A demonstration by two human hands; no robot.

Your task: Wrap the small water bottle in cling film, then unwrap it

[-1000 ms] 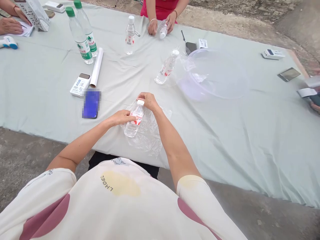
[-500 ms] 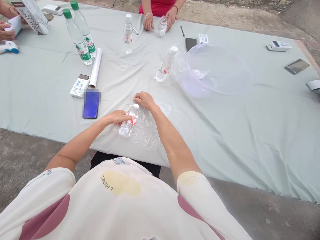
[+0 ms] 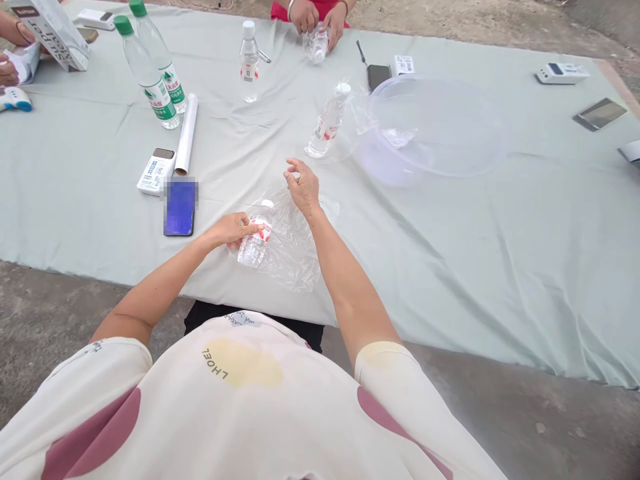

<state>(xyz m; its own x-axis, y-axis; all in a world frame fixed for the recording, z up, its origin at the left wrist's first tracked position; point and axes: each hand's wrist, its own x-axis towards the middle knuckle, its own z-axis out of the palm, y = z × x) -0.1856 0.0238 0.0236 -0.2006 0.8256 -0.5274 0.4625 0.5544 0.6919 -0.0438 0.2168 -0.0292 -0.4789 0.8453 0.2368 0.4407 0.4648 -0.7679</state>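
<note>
My left hand (image 3: 234, 230) is closed around a small clear water bottle (image 3: 254, 252) with a red-and-white label and white cap. The bottle leans on the table, cap pointing away from me. A thin clear plastic bag (image 3: 300, 257) lies crumpled beside and around it; whether the bottle is inside the bag is hard to see. Just beyond the bag's far edge is my right hand (image 3: 304, 188), raised, its fingers bent and the thumb and index finger apart. No object shows between those fingers.
Ahead stand a bagged water bottle (image 3: 327, 123), a large translucent basin (image 3: 445, 175) and another bottle (image 3: 249, 70). To the left are a phone (image 3: 180, 208), a white device (image 3: 156, 172), a paper roll (image 3: 187, 137) and green-capped bottles (image 3: 159, 100). A co-worker's hands (image 3: 333, 23) hold a wrapped bottle.
My right hand has moved from beside the bottle cap up and to the right, its fingers parting. My left hand keeps its hold on the bottle.
</note>
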